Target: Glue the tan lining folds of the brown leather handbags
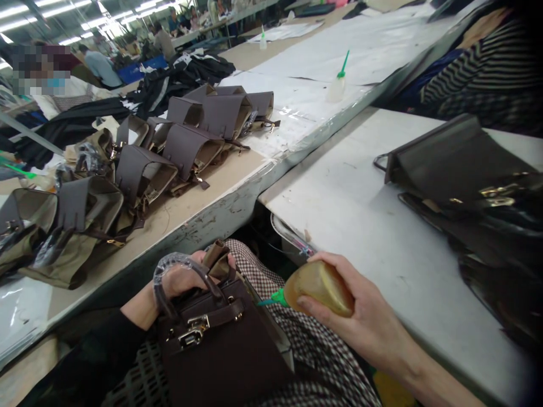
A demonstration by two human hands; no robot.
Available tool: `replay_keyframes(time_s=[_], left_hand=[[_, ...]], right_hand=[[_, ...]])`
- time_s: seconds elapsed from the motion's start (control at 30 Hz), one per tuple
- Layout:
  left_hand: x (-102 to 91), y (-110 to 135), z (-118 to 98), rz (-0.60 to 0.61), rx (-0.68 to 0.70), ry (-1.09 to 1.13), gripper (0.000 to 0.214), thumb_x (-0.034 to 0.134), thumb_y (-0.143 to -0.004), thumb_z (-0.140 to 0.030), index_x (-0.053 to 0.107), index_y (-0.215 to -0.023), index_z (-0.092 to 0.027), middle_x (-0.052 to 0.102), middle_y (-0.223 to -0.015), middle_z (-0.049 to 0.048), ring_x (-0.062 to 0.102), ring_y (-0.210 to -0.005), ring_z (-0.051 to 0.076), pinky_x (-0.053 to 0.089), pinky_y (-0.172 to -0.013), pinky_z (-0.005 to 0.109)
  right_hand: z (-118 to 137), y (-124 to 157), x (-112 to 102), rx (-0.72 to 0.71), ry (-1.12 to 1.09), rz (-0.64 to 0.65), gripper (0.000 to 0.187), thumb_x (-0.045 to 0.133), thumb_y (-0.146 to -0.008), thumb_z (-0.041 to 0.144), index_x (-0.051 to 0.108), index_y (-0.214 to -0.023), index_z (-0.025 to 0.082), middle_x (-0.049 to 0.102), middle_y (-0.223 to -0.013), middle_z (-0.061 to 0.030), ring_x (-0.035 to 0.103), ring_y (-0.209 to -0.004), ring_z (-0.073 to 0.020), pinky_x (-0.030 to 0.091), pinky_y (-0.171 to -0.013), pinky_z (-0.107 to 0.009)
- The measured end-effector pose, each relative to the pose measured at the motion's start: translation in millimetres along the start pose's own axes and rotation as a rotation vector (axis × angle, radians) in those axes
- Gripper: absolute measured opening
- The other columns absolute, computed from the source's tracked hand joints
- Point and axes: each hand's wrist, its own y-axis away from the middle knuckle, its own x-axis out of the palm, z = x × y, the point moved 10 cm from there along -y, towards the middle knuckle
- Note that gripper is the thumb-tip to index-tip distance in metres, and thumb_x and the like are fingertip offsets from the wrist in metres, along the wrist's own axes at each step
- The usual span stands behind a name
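Observation:
A dark brown handbag (220,350) with a gold clasp rests on my lap. My left hand (182,278) is closed on the bag's top edge, behind its plastic-wrapped handle. My right hand (352,316) is wrapped round a yellowish glue bottle (318,287). The bottle's green nozzle (271,299) points left and touches the bag's right side near the top.
Several brown and khaki bags (139,169) lie in rows on the long table at left. More dark bags (466,181) are stacked on the white bench (348,203) at right. A white bottle with a green nozzle (338,85) stands farther back. Other people work in the distance.

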Motion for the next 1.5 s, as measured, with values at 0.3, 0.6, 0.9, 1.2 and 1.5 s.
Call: replay_keyframes(time_s=[0.3,0.6,0.9,1.2,1.5], left_hand=[[1.5,-1,-3,-0.008,0.016,-0.027,0.05,0.082,-0.067,-0.024,0.067,-0.114,-0.017,0.068,-0.104,0.0037,0.062,-0.092,0.022,0.05,-0.083,0.029],[10.4,4,2,-0.017,-0.028,-0.005,0.045,0.08,-0.071,-0.02,0.064,-0.114,-0.017,0.069,-0.1,0.002,0.064,-0.087,0.02,0.051,-0.078,0.027],[29.2,13,-10,0.034,0.028,-0.013,0.043,0.079,-0.072,-0.022,0.065,-0.112,-0.018,0.072,-0.1,0.0046,0.067,-0.092,0.023,0.053,-0.08,0.031],[51.0,42,-52,0.142,0.042,-0.125,0.043,0.08,-0.074,-0.013,0.062,-0.113,-0.016,0.068,-0.093,0.0044,0.066,-0.078,0.017,0.051,-0.067,0.022],[69.9,85,-98,0.038,0.307,-0.841,0.012,0.063,-0.086,-0.009,0.063,-0.094,-0.018,0.058,-0.112,0.0049,0.06,-0.097,0.017,0.047,-0.086,0.027]], right_hand=[[-7,16,1,0.028,0.054,0.094,0.046,0.069,-0.087,0.05,0.048,-0.122,0.029,0.066,-0.108,-0.0022,0.066,-0.09,-0.0224,0.055,-0.08,-0.038],[-21,30,5,0.033,0.052,0.171,0.042,0.07,-0.089,0.043,0.046,-0.121,0.03,0.063,-0.111,-0.0016,0.063,-0.097,-0.0213,0.051,-0.084,-0.038],[-39,41,7,0.079,0.069,0.181,0.043,0.071,-0.087,0.04,0.049,-0.121,0.028,0.063,-0.112,-0.0017,0.061,-0.097,-0.0222,0.05,-0.086,-0.04],[-72,42,1,0.339,-0.155,0.165,0.036,0.071,-0.083,0.041,0.058,-0.113,0.026,0.067,-0.091,-0.0003,0.061,-0.077,-0.0192,0.05,-0.067,-0.032],[-97,58,-23,0.405,-0.489,-0.203,0.038,0.069,-0.087,0.054,0.059,-0.11,0.025,0.059,-0.076,0.0033,0.049,-0.056,-0.0115,0.042,-0.047,-0.024]])
